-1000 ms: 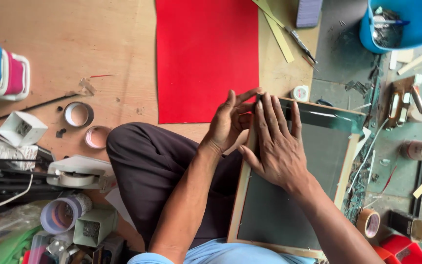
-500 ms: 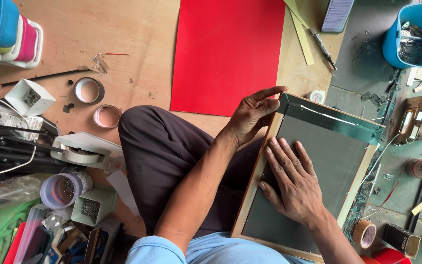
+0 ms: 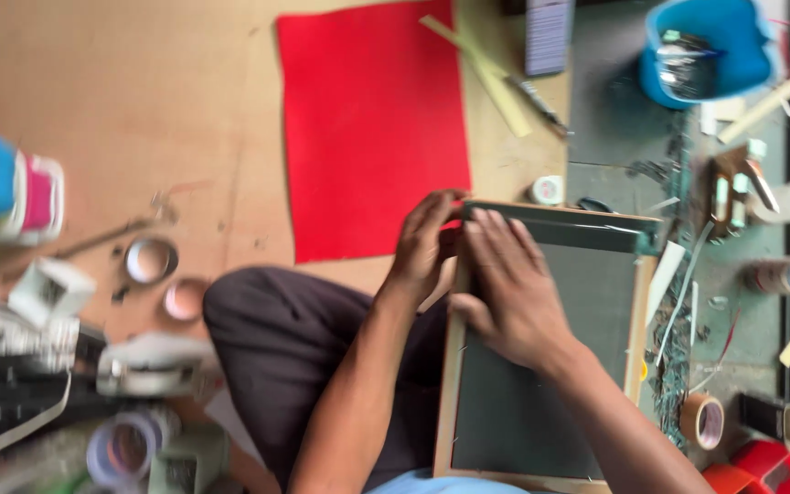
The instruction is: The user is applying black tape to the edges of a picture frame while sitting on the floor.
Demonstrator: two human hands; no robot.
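The head view looks straight down on a person sitting on a brown cardboard-covered floor (image 3: pixel 139 110), one dark-trousered knee (image 3: pixel 304 357) drawn up. Across the lap lies a wooden-framed board (image 3: pixel 541 402) with a dark grey-green panel, its far edge covered by a glossy strip of film or glass (image 3: pixel 560 227).

The left hand (image 3: pixel 422 247) grips the far left corner of the frame, fingers curled over the edge, touching the near edge of the red sheet (image 3: pixel 372 128) spread on the floor beyond. The right hand (image 3: pixel 514 293) lies flat on the panel, fingers spread and pointing toward that same corner, pressing down rather than grasping anything.

Half a second earlier the right hand rested lower, in the middle of the panel, well apart from the left; now it has slid up until the two hands are just beside each other at the corner. The board itself has hardly shifted on the lap. Judging by this, the work has gathered at that corner, with the flat hand smoothing or seating the panel against the frame while the other steadies it.

Around them: a blue bucket (image 3: pixel 706 50) of tools at the top right, a brown tape roll (image 3: pixel 703 419) beside the frame's right edge, small round tins (image 3: pixel 150 261) to the left, and a white tape dispenser (image 3: pixel 153 366) near the knee. The left margin is blurred.
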